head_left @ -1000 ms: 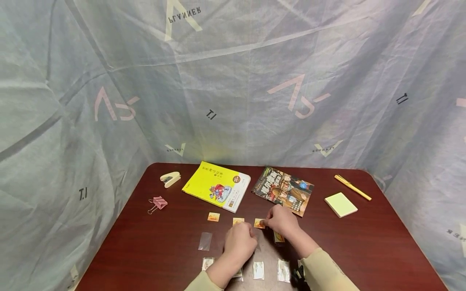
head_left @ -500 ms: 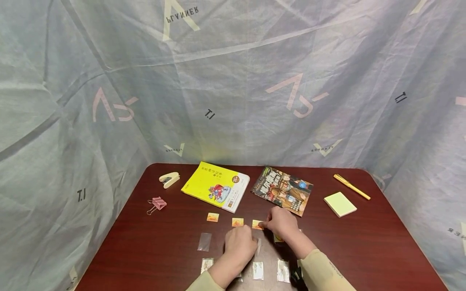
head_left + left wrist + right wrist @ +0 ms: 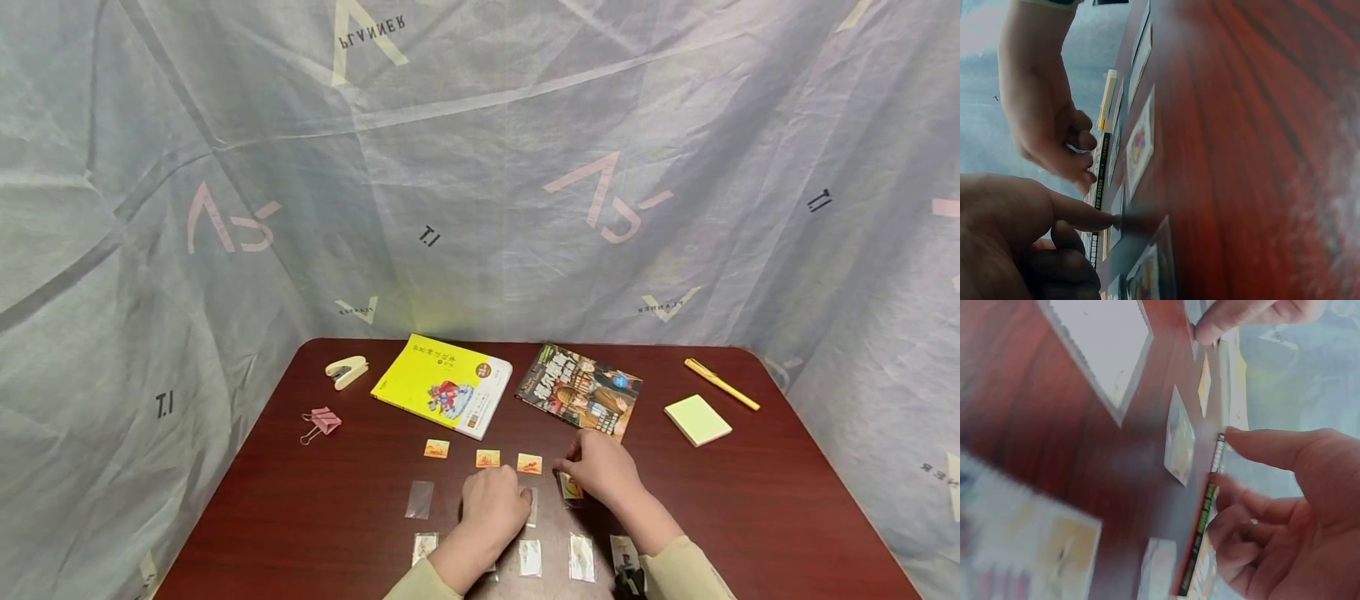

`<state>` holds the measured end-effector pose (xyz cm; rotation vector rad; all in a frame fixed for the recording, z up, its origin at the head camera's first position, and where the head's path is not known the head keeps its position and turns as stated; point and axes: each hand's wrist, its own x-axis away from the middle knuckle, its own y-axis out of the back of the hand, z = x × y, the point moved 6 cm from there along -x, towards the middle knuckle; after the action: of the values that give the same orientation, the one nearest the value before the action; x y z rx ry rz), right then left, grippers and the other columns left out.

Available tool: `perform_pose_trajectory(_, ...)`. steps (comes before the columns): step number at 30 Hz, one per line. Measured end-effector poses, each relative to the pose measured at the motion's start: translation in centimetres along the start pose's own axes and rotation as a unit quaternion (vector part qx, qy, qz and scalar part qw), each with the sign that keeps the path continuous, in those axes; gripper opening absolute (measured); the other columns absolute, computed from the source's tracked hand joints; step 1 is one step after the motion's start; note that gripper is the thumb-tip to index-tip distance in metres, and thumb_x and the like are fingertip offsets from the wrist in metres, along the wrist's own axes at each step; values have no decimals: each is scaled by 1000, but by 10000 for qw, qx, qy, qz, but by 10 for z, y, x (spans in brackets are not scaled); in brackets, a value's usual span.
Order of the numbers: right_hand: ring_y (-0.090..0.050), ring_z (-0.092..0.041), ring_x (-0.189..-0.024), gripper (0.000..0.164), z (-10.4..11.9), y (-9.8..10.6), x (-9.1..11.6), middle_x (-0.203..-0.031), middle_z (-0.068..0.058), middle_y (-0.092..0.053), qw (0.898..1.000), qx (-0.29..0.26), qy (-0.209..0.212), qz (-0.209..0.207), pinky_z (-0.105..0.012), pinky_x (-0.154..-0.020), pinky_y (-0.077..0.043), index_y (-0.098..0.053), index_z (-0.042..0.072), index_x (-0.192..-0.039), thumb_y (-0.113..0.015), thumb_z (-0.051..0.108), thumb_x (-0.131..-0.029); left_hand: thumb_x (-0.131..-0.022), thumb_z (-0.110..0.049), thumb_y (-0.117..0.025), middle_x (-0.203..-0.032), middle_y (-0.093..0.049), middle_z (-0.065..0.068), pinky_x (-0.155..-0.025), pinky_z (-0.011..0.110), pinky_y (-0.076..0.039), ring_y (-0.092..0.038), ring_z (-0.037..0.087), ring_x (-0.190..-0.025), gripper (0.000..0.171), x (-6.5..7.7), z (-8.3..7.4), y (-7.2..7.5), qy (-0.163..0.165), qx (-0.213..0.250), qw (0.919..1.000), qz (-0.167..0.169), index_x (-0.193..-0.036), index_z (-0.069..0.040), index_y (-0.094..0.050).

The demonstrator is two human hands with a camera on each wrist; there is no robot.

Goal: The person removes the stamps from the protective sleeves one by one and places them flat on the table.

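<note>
My left hand (image 3: 491,504) lies low over the middle of the table, its straight thumb touching a clear plastic sleeve (image 3: 532,507); the other fingers curl beneath the palm. To its right, my right hand (image 3: 603,468) hovers beside a yellowish stamp (image 3: 572,486) that seems to top a small stack. A gap shows between the right thumb (image 3: 1263,447) and fingers, with nothing held. Three small orange stamps lie in a row beyond the hands: a left one (image 3: 437,449), a middle one (image 3: 488,458) and a right one (image 3: 529,463).
Several sleeved stamps (image 3: 581,557) line the near side, and another clear sleeve (image 3: 419,500) lies left. Farther back are a yellow book (image 3: 427,375), a dark illustrated book (image 3: 573,387), a stapler (image 3: 347,372), a pink binder clip (image 3: 322,421), a sticky-note pad (image 3: 697,420) and a yellow pen (image 3: 722,383).
My right hand has let go of the rightmost orange stamp and moved right, over the yellowish stamp. The left hand stays almost in place; more of the sleeve beside its thumb shows.
</note>
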<state>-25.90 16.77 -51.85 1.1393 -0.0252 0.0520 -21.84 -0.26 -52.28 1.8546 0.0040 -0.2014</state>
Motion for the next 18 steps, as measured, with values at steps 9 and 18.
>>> perform_pose_trajectory(9, -60, -31, -70, 49, 3, 3, 26, -73, -8, -54, 9957, 782, 261, -426, -45, -56, -48, -52, 11, -72, -81, 48, -61, -84, -40, -61, -40, -38, -5, -38, 32, -27, -41, 14, -39, 53, -2, 1, 12, -327, 416, 9986, -39, -42, -21, -36)
perform_pose_trajectory(18, -53, -21, -60, 43, -3, -4, 29, -66, -1, -49, 9975, 453, 164, -515, -39, -52, -42, -53, 12, -72, -85, 37, -60, -91, -38, -57, -45, -25, -14, -44, 19, -27, -28, 2, -42, 47, 0, 3, 19, -1608, 1913, 9675, 380, -52, -22, -38)
